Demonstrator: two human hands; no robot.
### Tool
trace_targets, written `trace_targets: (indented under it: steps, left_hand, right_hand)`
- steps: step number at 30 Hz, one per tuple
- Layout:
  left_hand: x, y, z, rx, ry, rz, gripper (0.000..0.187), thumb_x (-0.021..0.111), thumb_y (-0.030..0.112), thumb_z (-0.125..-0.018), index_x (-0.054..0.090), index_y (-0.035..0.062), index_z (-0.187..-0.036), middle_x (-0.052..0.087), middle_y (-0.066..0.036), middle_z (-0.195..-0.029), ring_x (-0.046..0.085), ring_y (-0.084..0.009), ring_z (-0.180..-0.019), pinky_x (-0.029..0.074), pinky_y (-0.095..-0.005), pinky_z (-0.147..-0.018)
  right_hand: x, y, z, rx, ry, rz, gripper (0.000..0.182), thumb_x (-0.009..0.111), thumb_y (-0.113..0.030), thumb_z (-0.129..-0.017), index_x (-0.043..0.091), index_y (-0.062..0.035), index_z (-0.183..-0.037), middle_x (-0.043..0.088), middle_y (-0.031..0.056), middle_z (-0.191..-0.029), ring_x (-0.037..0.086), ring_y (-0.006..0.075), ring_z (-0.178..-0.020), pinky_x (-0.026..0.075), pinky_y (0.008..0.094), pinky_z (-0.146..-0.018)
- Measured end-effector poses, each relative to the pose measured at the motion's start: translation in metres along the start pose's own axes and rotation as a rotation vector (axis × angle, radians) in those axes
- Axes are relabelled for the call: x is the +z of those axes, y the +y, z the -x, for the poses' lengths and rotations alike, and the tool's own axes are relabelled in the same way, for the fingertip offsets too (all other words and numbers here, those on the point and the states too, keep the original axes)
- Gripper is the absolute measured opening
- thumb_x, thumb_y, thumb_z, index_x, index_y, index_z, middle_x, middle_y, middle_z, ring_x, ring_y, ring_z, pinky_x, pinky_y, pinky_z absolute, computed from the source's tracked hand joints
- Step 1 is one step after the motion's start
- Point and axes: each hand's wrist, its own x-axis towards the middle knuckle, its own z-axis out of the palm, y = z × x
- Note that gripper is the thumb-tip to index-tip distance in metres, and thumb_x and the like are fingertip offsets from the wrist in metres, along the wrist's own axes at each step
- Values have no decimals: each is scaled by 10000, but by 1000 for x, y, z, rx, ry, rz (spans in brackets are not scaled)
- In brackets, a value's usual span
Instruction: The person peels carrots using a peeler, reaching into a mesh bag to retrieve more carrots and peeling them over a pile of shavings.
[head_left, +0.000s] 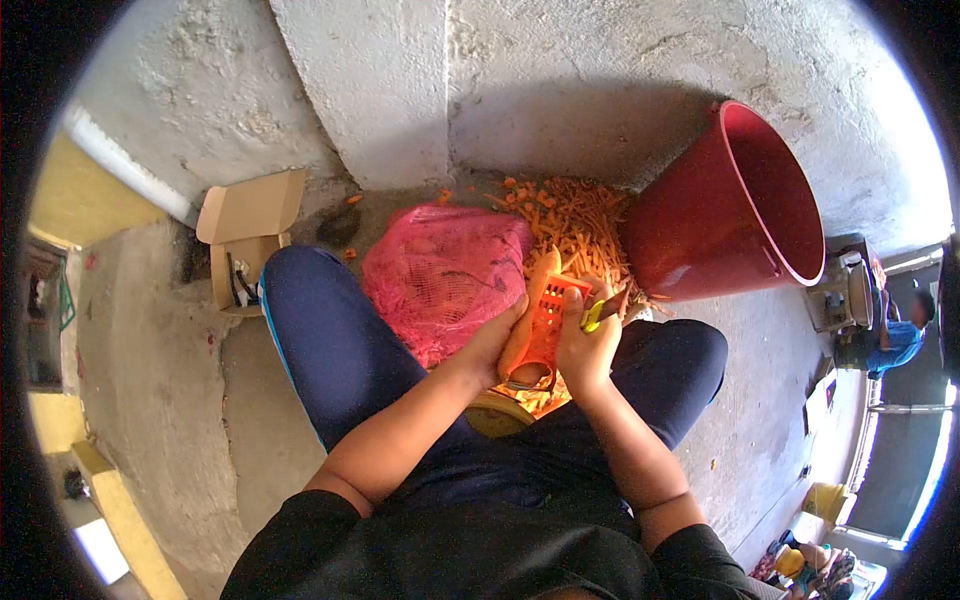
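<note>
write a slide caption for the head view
Hands hold a carrot and an orange slotted tool near orange shreds, a pink sack and a red bucket.

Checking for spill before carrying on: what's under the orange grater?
Orange shreds show just past the lower end of the orange grater. What lies directly beneath cannot be seen: the grater, left hand and right hand cover it.

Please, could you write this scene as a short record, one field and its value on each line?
Left hand: holds a carrot
Right hand: holds an orange grater and a yellow-handled tool
Carrot: along the grater's left side; contact unclear
Sack: pink mesh, ahead of left hand
Bucket: red, ahead and right
Shreds: orange, heaped between sack and bucket
Box: cardboard, open, left
</note>
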Motion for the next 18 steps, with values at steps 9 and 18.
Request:
trace_targets:
  steps: [9, 18]
  left_hand:
    - [9, -5, 14, -26, 8, -313, 424, 316, 402, -887, 442, 70, -1118, 552, -37, -881, 541, -121, -749, 451, -272, -663]
    - [11, -3, 18, 88, -81, -603, 507, 543, 344, -784, 411, 23, -1153, 515, -58, -1040, 497, -143, -944, 398, -261, -807]
  right_hand:
    - [-6, 33, -41, -16, 284, 117, 141, 509, -158, -822, 497, -20, -852, 554, 173, -708, 541, 270, -616, 431, 342, -589]
    - [-54, 59, -126, 34, 540, 203, 163, 505, -183, -829, 497, -23, -855, 553, 140, -733, 531, 229, -657, 425, 312, -630]
